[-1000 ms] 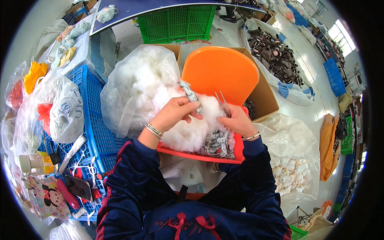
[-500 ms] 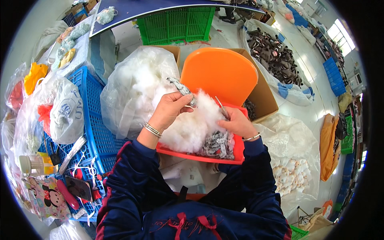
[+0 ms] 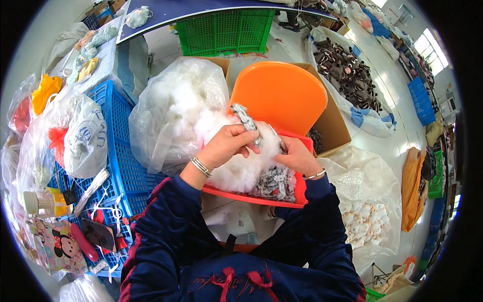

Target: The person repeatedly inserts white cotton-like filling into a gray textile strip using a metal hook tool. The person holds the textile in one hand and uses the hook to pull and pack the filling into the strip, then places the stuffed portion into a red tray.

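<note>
Plainly, a fuzzy grey-and-white piece sat in the left hand

The left thumb and fingers pinched its lower end, so it tilted above a heap of white stuffing, near an orange rounded panel. The right hand was curled round a slim metal tool; whether its tips were spread could not be told. The stuffing lay in a red tray, against a pile of grey pieces. To the left stood a clear plastic bag with more stuffing, then a blue crate. A cardboard box was behind the panel, and small white pieces lay off to the right
</note>
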Available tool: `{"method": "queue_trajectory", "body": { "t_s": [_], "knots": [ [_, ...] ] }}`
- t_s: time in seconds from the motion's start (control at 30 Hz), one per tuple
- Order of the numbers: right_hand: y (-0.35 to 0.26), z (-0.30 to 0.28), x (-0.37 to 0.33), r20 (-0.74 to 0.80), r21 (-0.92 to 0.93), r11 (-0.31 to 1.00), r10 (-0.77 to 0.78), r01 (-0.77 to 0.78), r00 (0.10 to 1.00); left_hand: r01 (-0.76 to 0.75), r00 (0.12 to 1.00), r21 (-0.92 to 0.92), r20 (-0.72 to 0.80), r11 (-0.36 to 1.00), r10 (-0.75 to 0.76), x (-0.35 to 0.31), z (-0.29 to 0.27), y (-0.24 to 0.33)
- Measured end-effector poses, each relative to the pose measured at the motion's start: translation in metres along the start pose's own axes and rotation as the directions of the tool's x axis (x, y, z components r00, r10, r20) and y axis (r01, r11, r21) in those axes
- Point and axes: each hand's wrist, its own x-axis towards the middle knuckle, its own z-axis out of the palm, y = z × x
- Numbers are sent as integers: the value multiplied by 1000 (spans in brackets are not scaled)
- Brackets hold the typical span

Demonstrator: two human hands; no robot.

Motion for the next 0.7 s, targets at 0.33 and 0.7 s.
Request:
{"method": "queue_trajectory", "body": {
  "t_s": [0.33,0.7],
  "knots": [
    [-1,2,-5,-86,-299,954,-28,1,996,-124,962,-70,-255,990,102,3,-7,5],
    [-24,2,-13,-270,-411,899,-280,153,921,-120,958,148,-243,982,153,1,-3,8]
  ]
}}
